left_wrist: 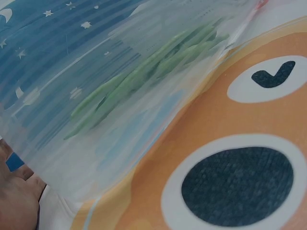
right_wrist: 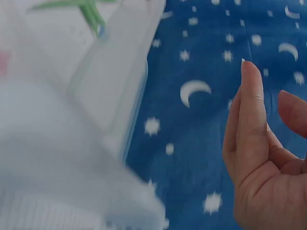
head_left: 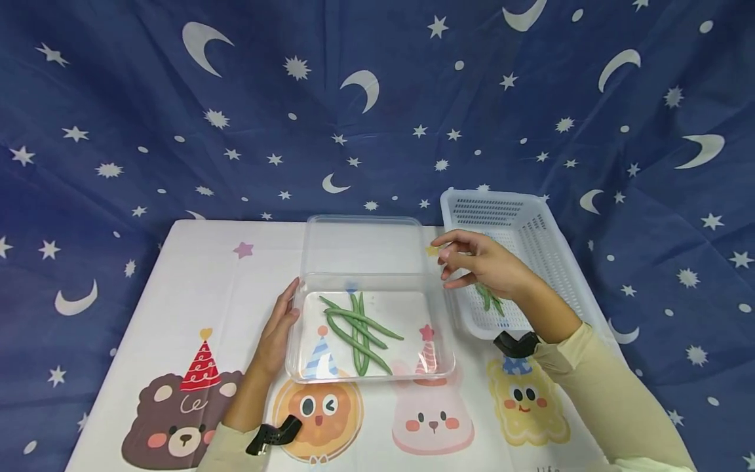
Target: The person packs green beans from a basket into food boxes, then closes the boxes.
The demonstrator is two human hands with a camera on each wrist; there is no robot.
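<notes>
In the head view several green beans [head_left: 360, 331] lie crossed in a clear plastic container [head_left: 446, 354] at the middle of the table. My left hand [head_left: 276, 337] rests against the container's left side, fingers along its outer wall. The left wrist view shows the beans [left_wrist: 148, 72] blurred through the plastic. Over the left rim of a white slotted basket [head_left: 557, 262], my right hand [head_left: 486, 265] hovers with loosely bent fingers, holding nothing visible. A few more green beans [head_left: 488, 298] lie in the basket, partly hidden beneath that hand. The right wrist view shows the hand [right_wrist: 259, 158] empty too.
A clear rectangular lid [head_left: 362, 246] lies directly behind the container. The white tablecloth [head_left: 200, 275] carries printed cartoon figures. Behind the table hangs a dark blue cloth [head_left: 401, 92] with moons and stars. The basket stands at the table's right side, close beside the container.
</notes>
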